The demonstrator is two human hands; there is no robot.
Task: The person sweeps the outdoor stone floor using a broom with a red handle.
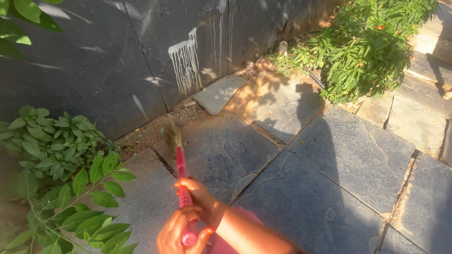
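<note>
A person stands on a stone path outdoors, seen from above, holding a broom with both hands. To the left of the hands grows a leafy green shrub, its branches reaching almost to the lower hand. Behind the shrub and beyond the hands rises a dark wall, marked with a patch of dried white drips.

The left hand is lowest, nearest the body, its fingers curled around the rounded end of the broom's pink handle. Just above it, the right hand is closed around the same handle, its forearm crossing in from the lower right. The broom points up and away from the hands, tilted slightly left. Its handle is pink and ribbed; its short tuft of pale straw bristles sits at the far end, over the strip of bare soil where paving meets wall. Whether the bristles touch the ground cannot be told.

Under and to the right of the hands lie large grey paving slabs with cracked joints, partly in shadow. A smaller loose slab lies by the wall's foot. Far to the upper right of the hands, another green bush with a few orange flowers spreads in sunlight.
</note>
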